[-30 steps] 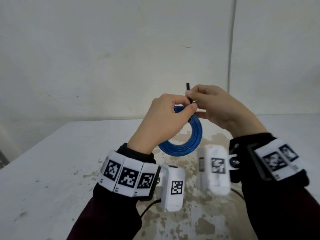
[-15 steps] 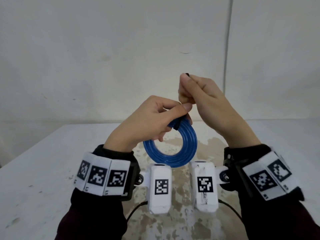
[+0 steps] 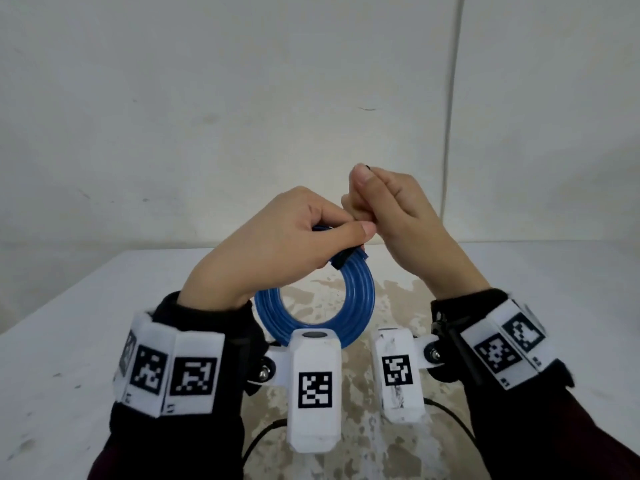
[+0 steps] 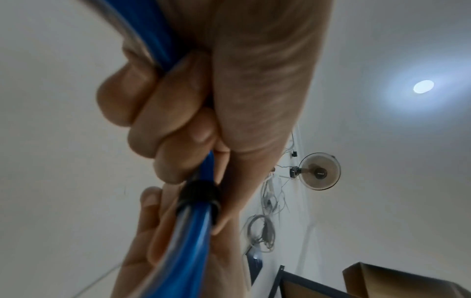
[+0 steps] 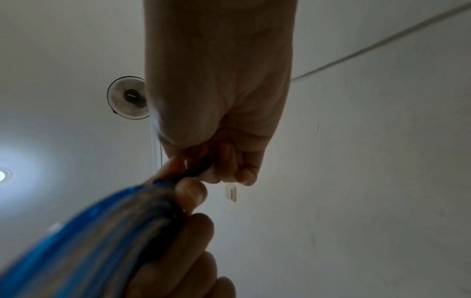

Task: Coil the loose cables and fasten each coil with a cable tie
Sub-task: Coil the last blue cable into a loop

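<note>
Above the table [image 3: 69, 323], we hold a blue cable coil [image 3: 313, 308] upright in the air. Our left hand [image 3: 277, 244] curls around the top of the coil, thumb pressing the strands together beside a black cable tie [image 4: 200, 196] that already rings them. Just above and right of the coil, our right hand [image 3: 391, 209] is closed tight, pinching the tie's free tail, whose tip peeks out above the thumb. We judge the tie is being cinched. If the left grip loosens, strands could spring out of the loop; a crooked pull could slide the tie along the coil, leaving it slack.
</note>
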